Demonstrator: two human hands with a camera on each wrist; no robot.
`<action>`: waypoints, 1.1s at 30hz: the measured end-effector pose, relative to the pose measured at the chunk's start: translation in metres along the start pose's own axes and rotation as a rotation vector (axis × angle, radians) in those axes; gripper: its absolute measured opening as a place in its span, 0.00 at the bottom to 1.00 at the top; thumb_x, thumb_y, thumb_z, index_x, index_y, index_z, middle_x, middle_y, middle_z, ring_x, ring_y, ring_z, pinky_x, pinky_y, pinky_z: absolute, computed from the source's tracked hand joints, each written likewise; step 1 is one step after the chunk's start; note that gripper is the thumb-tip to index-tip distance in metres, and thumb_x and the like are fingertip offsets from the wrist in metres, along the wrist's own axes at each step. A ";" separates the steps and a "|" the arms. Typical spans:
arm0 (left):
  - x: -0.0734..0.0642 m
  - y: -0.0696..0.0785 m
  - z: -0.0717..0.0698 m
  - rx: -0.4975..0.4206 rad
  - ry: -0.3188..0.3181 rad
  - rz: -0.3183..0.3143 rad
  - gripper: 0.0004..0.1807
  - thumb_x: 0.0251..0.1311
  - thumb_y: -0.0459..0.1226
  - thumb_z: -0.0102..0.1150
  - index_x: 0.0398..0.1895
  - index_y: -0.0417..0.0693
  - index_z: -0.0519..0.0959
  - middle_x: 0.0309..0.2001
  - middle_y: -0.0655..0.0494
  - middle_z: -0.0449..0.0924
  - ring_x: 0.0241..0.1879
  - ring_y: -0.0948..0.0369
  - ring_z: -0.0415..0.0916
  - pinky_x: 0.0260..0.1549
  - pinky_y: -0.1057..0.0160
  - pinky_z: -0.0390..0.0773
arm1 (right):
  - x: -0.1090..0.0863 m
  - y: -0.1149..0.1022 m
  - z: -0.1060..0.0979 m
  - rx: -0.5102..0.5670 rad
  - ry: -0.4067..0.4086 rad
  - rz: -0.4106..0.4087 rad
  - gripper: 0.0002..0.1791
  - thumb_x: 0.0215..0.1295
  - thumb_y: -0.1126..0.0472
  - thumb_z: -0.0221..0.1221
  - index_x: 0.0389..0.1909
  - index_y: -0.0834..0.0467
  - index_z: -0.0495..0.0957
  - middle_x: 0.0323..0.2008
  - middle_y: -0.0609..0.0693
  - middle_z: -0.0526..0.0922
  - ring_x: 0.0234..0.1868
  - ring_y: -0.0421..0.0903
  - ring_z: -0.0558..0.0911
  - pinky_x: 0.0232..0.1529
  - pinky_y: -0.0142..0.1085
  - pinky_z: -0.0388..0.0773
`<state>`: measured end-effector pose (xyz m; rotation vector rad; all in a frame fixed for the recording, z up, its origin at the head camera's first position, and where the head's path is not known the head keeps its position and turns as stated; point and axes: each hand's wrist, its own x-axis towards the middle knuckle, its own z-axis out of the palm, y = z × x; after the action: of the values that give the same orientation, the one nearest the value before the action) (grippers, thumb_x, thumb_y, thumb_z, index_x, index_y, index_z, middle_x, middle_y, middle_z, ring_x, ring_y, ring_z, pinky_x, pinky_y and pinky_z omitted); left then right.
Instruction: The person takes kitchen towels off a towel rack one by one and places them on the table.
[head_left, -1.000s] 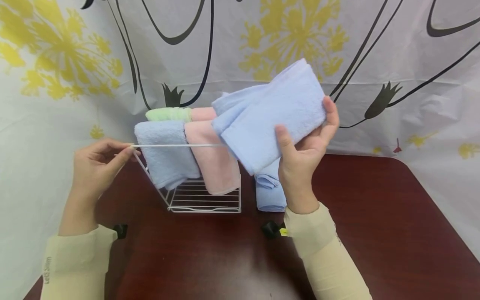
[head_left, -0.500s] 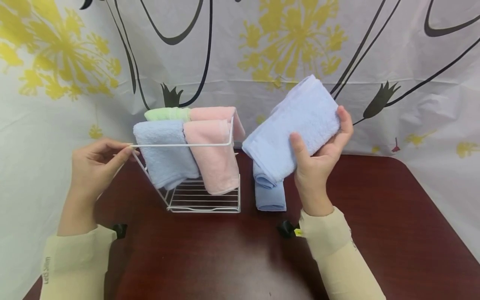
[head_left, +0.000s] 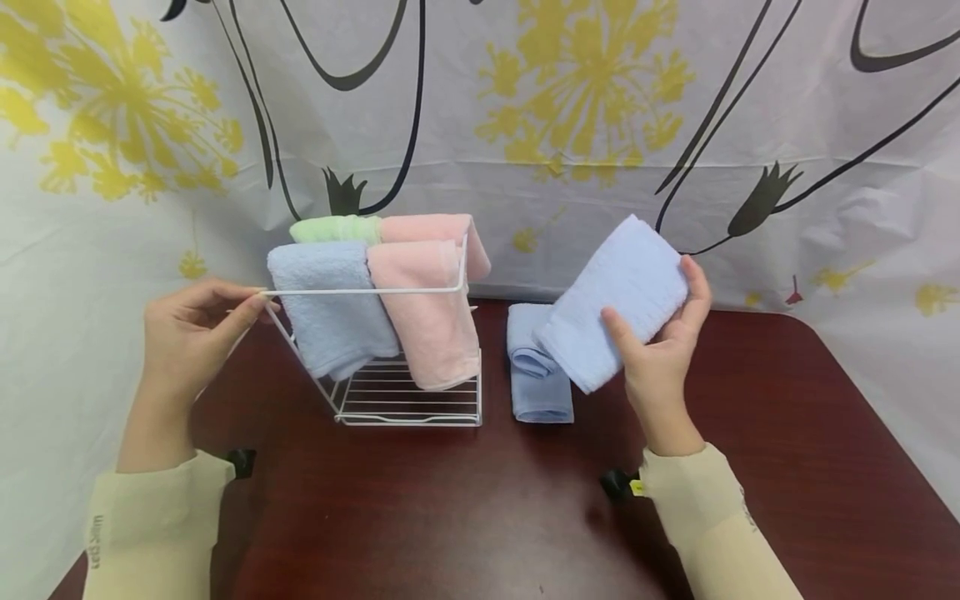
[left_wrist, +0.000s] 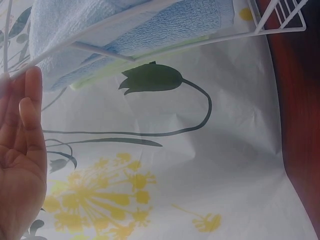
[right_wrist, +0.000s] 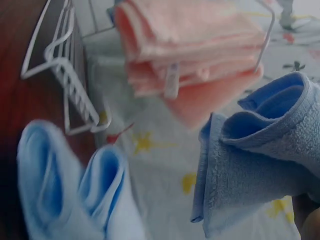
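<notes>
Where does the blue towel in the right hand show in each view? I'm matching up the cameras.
Head: the held towel is right of centre, in the right hand.
Left wrist: not seen; the blue one along the top is the hanging towel.
Right wrist: at the right edge.
Shared landmark: the flower-print backdrop, in all three.

The left hand (head_left: 191, 333) and right hand (head_left: 663, 358) are bare. The left sleeve (head_left: 153, 533) and right sleeve (head_left: 716, 517) are pale cream. Dark lettering (head_left: 95, 542) runs lengthwise on the former. A small black block (head_left: 242, 462) projects at the left wrist; a second black block (head_left: 615, 483), beside a yellow label (head_left: 637, 487), at the right.
</notes>
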<state>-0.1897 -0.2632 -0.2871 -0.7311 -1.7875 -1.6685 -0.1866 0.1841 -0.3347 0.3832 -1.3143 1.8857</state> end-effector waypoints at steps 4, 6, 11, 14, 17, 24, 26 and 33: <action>0.000 -0.001 0.000 0.012 0.005 0.001 0.04 0.51 0.14 0.59 0.30 0.20 0.81 0.27 0.57 0.88 0.25 0.67 0.84 0.27 0.78 0.81 | -0.002 0.004 -0.018 -0.020 -0.028 0.066 0.49 0.46 0.83 0.64 0.70 0.55 0.58 0.64 0.55 0.66 0.58 0.49 0.70 0.51 0.31 0.76; 0.000 0.000 -0.001 0.021 0.006 0.000 0.03 0.52 0.14 0.59 0.30 0.21 0.81 0.27 0.57 0.88 0.25 0.68 0.84 0.27 0.78 0.81 | -0.003 0.004 -0.025 -0.036 -0.051 0.086 0.48 0.46 0.83 0.64 0.69 0.55 0.58 0.63 0.54 0.66 0.57 0.49 0.71 0.49 0.31 0.76; 0.000 0.002 0.001 0.017 0.004 0.004 0.03 0.52 0.15 0.59 0.30 0.20 0.81 0.28 0.57 0.88 0.26 0.67 0.84 0.27 0.77 0.81 | -0.003 0.003 -0.038 -0.104 -0.106 0.131 0.48 0.49 0.83 0.63 0.70 0.54 0.58 0.63 0.53 0.66 0.56 0.48 0.72 0.47 0.29 0.78; 0.000 0.002 0.002 0.033 -0.002 0.009 0.02 0.53 0.15 0.59 0.30 0.18 0.80 0.28 0.57 0.88 0.26 0.67 0.84 0.28 0.77 0.81 | -0.001 0.002 -0.046 -0.159 -0.140 0.169 0.47 0.50 0.83 0.63 0.70 0.53 0.58 0.63 0.51 0.66 0.56 0.47 0.71 0.45 0.27 0.78; 0.000 0.003 0.002 0.065 -0.004 0.013 0.03 0.54 0.17 0.60 0.31 0.17 0.79 0.27 0.57 0.88 0.26 0.68 0.84 0.28 0.77 0.81 | 0.002 0.000 -0.052 -0.200 -0.188 0.208 0.47 0.50 0.84 0.61 0.70 0.53 0.58 0.62 0.51 0.66 0.55 0.47 0.71 0.43 0.26 0.79; 0.001 0.002 0.001 0.013 0.004 0.015 0.03 0.53 0.15 0.59 0.31 0.19 0.80 0.27 0.54 0.88 0.26 0.67 0.84 0.28 0.77 0.81 | 0.015 0.003 -0.065 -0.339 -0.384 0.322 0.46 0.54 0.81 0.62 0.71 0.52 0.58 0.56 0.47 0.68 0.48 0.42 0.74 0.38 0.24 0.80; 0.001 0.002 0.001 0.017 0.002 0.015 0.03 0.52 0.15 0.59 0.31 0.19 0.80 0.27 0.54 0.88 0.26 0.67 0.84 0.28 0.77 0.81 | 0.019 0.007 -0.068 -0.381 -0.466 0.364 0.45 0.56 0.79 0.62 0.72 0.52 0.57 0.55 0.46 0.68 0.47 0.40 0.76 0.37 0.25 0.82; 0.000 0.002 0.001 0.107 -0.004 0.026 0.04 0.53 0.18 0.62 0.30 0.18 0.79 0.27 0.60 0.88 0.25 0.69 0.83 0.26 0.78 0.79 | 0.029 0.032 -0.080 -0.529 -0.626 0.515 0.44 0.60 0.71 0.65 0.74 0.53 0.53 0.51 0.50 0.68 0.41 0.37 0.79 0.34 0.33 0.84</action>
<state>-0.1885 -0.2623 -0.2857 -0.7071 -1.8466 -1.5423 -0.2143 0.2628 -0.3711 0.3935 -2.4513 1.7646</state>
